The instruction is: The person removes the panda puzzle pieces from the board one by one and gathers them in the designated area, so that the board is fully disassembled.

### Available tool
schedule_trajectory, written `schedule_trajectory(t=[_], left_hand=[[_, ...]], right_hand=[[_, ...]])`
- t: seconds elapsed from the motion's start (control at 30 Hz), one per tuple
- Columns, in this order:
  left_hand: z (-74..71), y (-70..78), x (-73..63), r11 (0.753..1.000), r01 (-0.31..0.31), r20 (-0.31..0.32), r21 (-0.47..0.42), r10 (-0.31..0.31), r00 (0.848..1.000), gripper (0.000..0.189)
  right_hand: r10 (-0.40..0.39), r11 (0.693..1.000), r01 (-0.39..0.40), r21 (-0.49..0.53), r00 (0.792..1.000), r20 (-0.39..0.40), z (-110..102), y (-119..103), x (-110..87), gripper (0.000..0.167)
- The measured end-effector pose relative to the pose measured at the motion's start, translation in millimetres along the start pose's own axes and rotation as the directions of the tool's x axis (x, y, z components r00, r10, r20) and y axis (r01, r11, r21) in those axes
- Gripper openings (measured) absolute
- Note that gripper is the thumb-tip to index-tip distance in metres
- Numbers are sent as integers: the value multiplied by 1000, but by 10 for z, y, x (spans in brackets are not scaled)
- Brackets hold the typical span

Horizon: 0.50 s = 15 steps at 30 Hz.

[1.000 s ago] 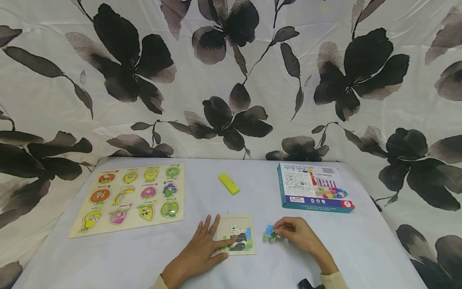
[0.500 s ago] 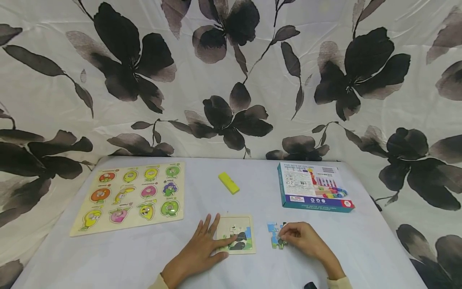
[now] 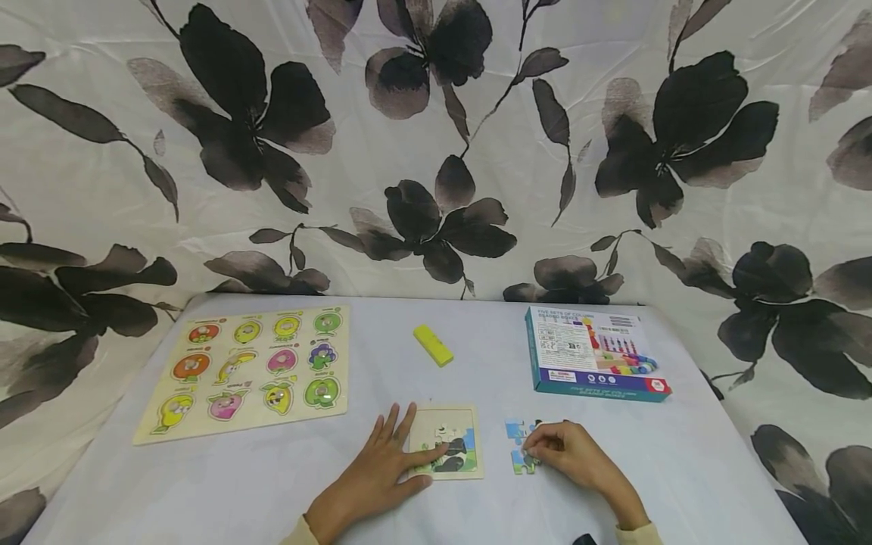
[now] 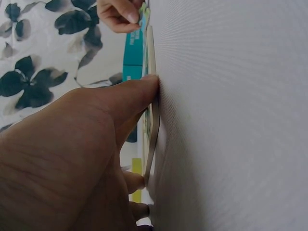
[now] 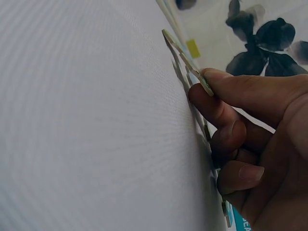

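Note:
My left hand (image 3: 375,473) lies spread over the left side of a small square puzzle board (image 3: 446,409), fingers straight. Its index finger touches the black-and-white panda picture (image 3: 455,462) inside the frame, and the thumb rests at the near edge, as the left wrist view shows. To the right of the board, my right hand (image 3: 568,450) pinches a thin jigsaw piece (image 5: 185,57) between thumb and forefinger, tilted above the cloth in the right wrist view. More jigsaw pieces (image 3: 515,430), blue and green, lie beside and partly under these fingers.
A wooden fruit puzzle board (image 3: 248,378) lies at the left of the white-covered table (image 3: 381,333). Behind the small board is a yellow block (image 3: 432,346). A teal and white box (image 3: 596,354) stands at the right. A black object (image 3: 584,539) shows at the bottom edge.
My right hand has shifted slightly right and toward me. The jigsaw pieces by it have spread apart, with a gap between upper and lower ones. My left hand has stayed still.

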<state>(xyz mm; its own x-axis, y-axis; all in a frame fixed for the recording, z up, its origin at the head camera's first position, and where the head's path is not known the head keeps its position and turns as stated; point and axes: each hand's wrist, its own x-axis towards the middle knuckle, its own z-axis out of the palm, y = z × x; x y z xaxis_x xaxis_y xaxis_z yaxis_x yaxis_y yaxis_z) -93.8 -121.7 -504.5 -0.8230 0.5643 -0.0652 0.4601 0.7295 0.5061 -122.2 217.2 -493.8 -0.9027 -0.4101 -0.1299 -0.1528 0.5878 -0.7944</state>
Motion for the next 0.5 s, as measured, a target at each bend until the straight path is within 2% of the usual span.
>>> schedule_trajectory(t=[0.27,0.5], left_hand=[[4,4,2,1000,0,-5,8,0,1000,47],[-15,21,-24,999,-24,-34,-31,23,999,46]], right_hand=[[-9,1000,9,-22,1000,-30,5,2,0,4],[2,1000,-3,-7,1000,-25,8,-16,-5,6]])
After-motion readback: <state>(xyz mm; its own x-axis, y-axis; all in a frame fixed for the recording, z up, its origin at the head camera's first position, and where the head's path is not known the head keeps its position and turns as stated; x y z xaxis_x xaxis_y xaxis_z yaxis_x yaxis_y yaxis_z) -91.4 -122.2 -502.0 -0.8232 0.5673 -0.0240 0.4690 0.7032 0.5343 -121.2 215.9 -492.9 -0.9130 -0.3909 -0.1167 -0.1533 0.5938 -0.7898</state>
